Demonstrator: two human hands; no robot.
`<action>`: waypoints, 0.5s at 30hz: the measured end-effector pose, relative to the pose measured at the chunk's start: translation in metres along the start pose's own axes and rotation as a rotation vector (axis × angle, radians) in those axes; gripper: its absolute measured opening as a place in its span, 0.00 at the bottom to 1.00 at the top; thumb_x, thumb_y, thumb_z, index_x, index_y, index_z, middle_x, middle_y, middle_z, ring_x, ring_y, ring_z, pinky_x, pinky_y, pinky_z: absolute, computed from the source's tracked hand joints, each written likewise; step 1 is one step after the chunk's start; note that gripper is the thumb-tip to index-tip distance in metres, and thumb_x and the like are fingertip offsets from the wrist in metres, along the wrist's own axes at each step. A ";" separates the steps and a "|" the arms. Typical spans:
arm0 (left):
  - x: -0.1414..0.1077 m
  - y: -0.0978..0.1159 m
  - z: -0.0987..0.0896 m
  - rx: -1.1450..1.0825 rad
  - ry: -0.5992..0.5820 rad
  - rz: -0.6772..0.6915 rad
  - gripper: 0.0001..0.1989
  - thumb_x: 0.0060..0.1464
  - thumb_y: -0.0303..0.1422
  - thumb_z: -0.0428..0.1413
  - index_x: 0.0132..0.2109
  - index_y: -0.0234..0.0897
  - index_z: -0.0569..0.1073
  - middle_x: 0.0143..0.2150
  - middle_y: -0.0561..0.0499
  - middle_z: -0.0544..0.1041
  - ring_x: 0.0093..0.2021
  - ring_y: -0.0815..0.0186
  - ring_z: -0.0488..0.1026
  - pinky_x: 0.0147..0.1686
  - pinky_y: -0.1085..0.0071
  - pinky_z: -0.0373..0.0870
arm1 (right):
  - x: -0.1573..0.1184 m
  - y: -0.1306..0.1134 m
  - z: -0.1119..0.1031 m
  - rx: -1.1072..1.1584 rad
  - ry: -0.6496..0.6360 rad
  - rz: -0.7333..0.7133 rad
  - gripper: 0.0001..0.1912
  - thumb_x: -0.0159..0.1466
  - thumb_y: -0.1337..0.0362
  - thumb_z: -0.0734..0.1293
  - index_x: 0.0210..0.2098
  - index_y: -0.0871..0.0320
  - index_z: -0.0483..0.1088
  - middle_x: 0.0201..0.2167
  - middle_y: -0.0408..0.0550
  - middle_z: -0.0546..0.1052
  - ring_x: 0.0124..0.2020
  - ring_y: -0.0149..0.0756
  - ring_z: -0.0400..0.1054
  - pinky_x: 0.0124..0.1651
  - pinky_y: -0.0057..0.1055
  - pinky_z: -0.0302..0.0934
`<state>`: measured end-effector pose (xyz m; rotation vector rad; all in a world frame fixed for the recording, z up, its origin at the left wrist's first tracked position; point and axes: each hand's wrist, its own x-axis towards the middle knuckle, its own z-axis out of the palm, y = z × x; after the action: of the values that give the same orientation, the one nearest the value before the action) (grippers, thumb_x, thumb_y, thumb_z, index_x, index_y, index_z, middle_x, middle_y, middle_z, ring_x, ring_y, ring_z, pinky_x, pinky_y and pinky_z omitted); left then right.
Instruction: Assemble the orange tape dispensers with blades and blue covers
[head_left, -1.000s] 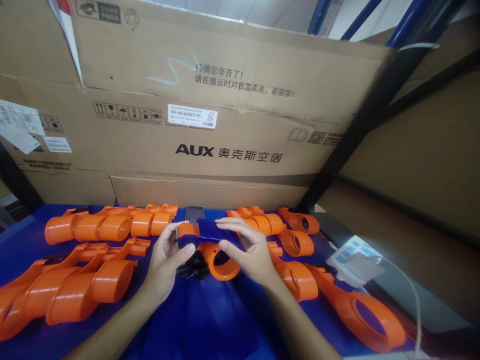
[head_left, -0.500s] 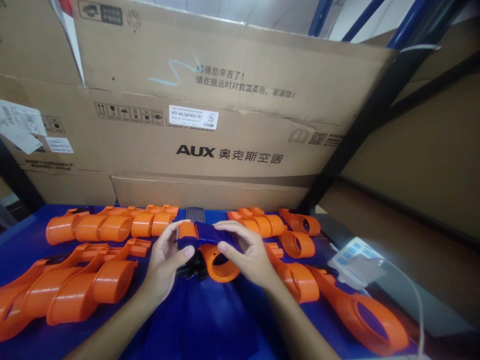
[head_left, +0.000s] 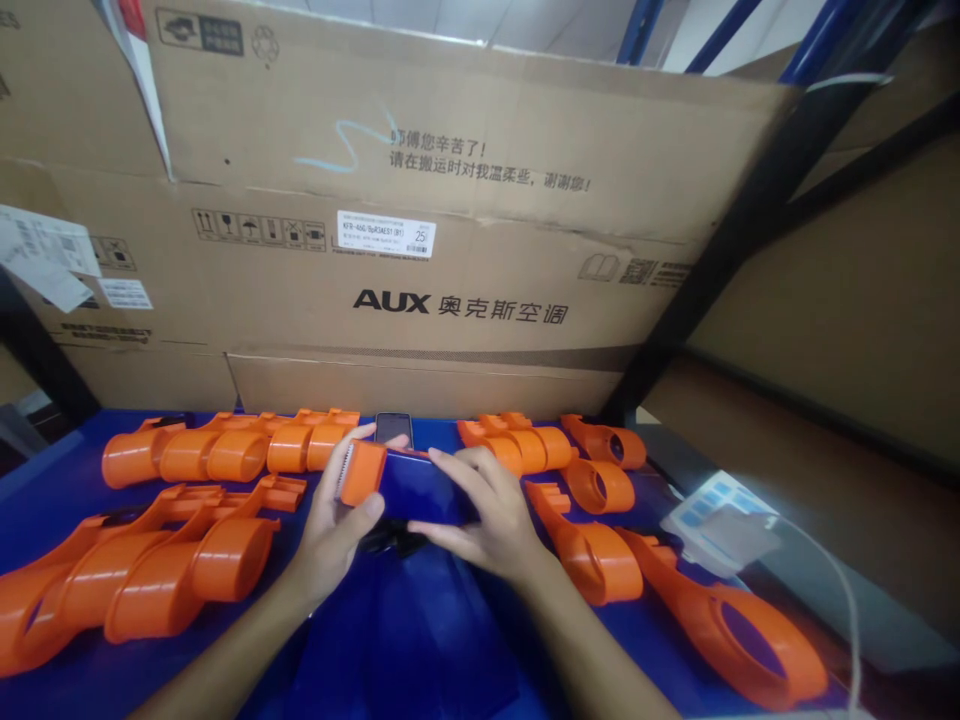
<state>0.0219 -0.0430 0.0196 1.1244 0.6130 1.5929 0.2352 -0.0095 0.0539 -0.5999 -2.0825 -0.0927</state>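
Note:
Between my hands is an orange tape dispenser, its orange end (head_left: 362,474) marked by a row of pale teeth along the left side. A glossy dark-blue flat piece (head_left: 424,487) adjoins that end. My left hand (head_left: 334,525) grips the orange end, thumb in front and fingers behind. On the other side, my right hand (head_left: 499,510) holds the blue piece, fingers along its top and thumb below. The dispenser's ring is hidden behind the blue piece. Some black object (head_left: 394,537), too dim to identify, lies just under my hands.
Orange tape dispensers stand in rows on the blue surface, left (head_left: 161,590) and right (head_left: 750,635). A phone (head_left: 394,428) lies at the back before a large cardboard sheet (head_left: 480,240). On the right are a white-and-blue box (head_left: 720,525) with a pale cable and a dark metal post (head_left: 697,280).
The tape dispenser has turned in my hands, so its toothed end and the blue flat face now show, and its orange ring has gone out of sight. My right fingers have shifted.

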 end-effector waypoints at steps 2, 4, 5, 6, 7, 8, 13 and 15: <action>0.002 0.001 0.000 0.068 0.036 0.008 0.27 0.56 0.37 0.65 0.60 0.49 0.66 0.64 0.42 0.74 0.63 0.48 0.71 0.61 0.49 0.68 | -0.001 0.000 0.003 -0.056 0.009 -0.048 0.40 0.59 0.51 0.77 0.66 0.54 0.64 0.45 0.55 0.74 0.45 0.46 0.72 0.48 0.45 0.72; 0.004 0.002 -0.001 0.120 0.061 0.037 0.23 0.55 0.36 0.65 0.55 0.47 0.67 0.62 0.42 0.75 0.61 0.49 0.74 0.59 0.50 0.70 | -0.002 0.000 0.003 -0.083 0.006 -0.074 0.39 0.60 0.52 0.77 0.66 0.54 0.64 0.45 0.55 0.73 0.45 0.46 0.72 0.48 0.45 0.73; 0.006 0.002 -0.001 0.135 0.068 0.054 0.22 0.55 0.36 0.66 0.54 0.47 0.67 0.61 0.42 0.76 0.60 0.49 0.74 0.58 0.50 0.71 | -0.002 0.001 0.003 -0.091 0.005 -0.082 0.38 0.60 0.52 0.77 0.66 0.54 0.64 0.45 0.55 0.73 0.46 0.47 0.72 0.48 0.45 0.73; 0.007 0.002 -0.002 0.146 0.072 0.070 0.22 0.54 0.36 0.66 0.52 0.46 0.67 0.60 0.42 0.77 0.59 0.49 0.75 0.57 0.51 0.72 | -0.002 0.001 0.003 -0.096 0.006 -0.089 0.38 0.60 0.53 0.77 0.66 0.54 0.65 0.45 0.55 0.72 0.46 0.47 0.72 0.48 0.45 0.73; 0.007 0.001 -0.002 0.154 0.076 0.084 0.22 0.54 0.36 0.66 0.52 0.46 0.66 0.59 0.42 0.78 0.59 0.49 0.76 0.57 0.51 0.72 | -0.002 0.001 0.003 -0.100 0.009 -0.095 0.38 0.60 0.53 0.77 0.66 0.54 0.65 0.45 0.55 0.72 0.47 0.47 0.71 0.48 0.45 0.73; 0.008 0.001 -0.003 0.160 0.082 0.096 0.21 0.54 0.36 0.66 0.51 0.46 0.66 0.59 0.42 0.78 0.59 0.49 0.76 0.57 0.51 0.72 | -0.002 0.001 0.003 -0.103 0.010 -0.100 0.38 0.60 0.53 0.77 0.66 0.53 0.65 0.45 0.55 0.72 0.47 0.47 0.71 0.48 0.46 0.73; 0.008 -0.001 -0.005 0.140 0.099 0.100 0.20 0.53 0.34 0.66 0.49 0.46 0.66 0.58 0.44 0.78 0.60 0.48 0.75 0.55 0.52 0.73 | -0.003 0.000 0.008 -0.109 0.010 -0.103 0.38 0.61 0.53 0.76 0.67 0.52 0.63 0.46 0.55 0.72 0.47 0.47 0.71 0.49 0.46 0.73; 0.008 0.000 -0.005 0.132 0.099 0.095 0.20 0.53 0.34 0.66 0.50 0.46 0.67 0.58 0.44 0.78 0.60 0.48 0.74 0.54 0.53 0.74 | -0.003 -0.001 0.008 -0.113 0.010 -0.100 0.39 0.61 0.53 0.76 0.67 0.52 0.64 0.46 0.56 0.72 0.48 0.47 0.71 0.49 0.46 0.73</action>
<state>0.0168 -0.0346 0.0207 1.1916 0.7488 1.7176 0.2302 -0.0094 0.0471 -0.5616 -2.1071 -0.2714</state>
